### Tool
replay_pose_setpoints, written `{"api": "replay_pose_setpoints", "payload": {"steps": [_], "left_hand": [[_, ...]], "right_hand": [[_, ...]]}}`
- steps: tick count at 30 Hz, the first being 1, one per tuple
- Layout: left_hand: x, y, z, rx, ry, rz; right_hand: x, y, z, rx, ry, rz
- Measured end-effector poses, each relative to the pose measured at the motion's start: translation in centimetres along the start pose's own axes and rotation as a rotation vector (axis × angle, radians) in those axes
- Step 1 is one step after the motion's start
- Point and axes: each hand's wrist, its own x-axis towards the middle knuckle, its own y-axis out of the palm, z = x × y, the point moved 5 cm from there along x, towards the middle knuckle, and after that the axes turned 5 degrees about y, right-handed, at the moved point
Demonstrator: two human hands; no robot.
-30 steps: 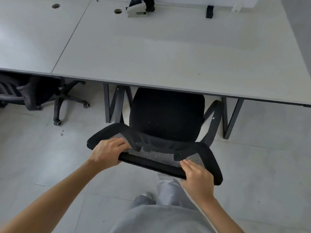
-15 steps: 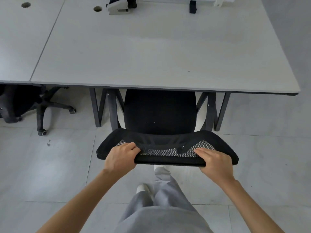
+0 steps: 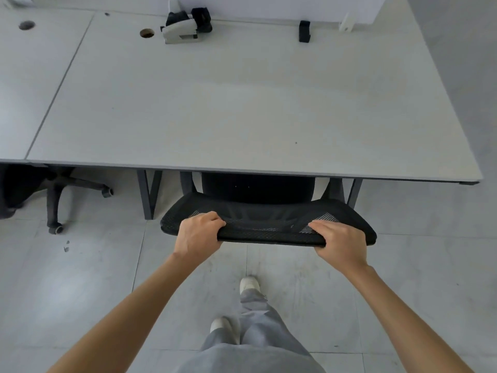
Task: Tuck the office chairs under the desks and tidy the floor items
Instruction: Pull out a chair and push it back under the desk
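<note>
A black mesh office chair [image 3: 266, 222] stands in front of me, its backrest top facing me and most of its seat hidden under the pale grey desk [image 3: 228, 109]. My left hand [image 3: 199, 235] grips the left part of the backrest's top edge. My right hand [image 3: 340, 244] grips the right part of that edge, fingers curled over the mesh. The chair's base is out of sight beneath the desk.
A second black chair [image 3: 53, 195] sits under the neighbouring desk [image 3: 32, 76] at left, one caster leg sticking out. Dark desk legs [image 3: 148, 195] flank the chair. A grey stapler-like device [image 3: 183, 30] and a black clip [image 3: 304, 30] lie at the desk's back. Small debris [image 3: 66, 246] marks the tiled floor.
The chair has rolled forward under the desk and straightened square to it. Both hands kept their grip on the backrest, and I have stepped closer.
</note>
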Motion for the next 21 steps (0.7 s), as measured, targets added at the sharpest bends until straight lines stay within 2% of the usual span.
{"api": "replay_pose_setpoints", "payload": {"steps": [7,11,21], "left_hand": [[5.2,-0.4,-0.9,0.003,-0.022,0.004],[6.8,-0.6,0.4,0.028,0.01,0.051],[6.6,-0.9,0.4,0.028,-0.001,-0.04]], "right_hand": [[5.4,0.1,-3.9,-0.01,0.054,0.115],[5.9,1.0,-3.8,-0.021,0.062,0.089],[6.0,1.2,-3.7,-0.013,0.086,0.1]]}}
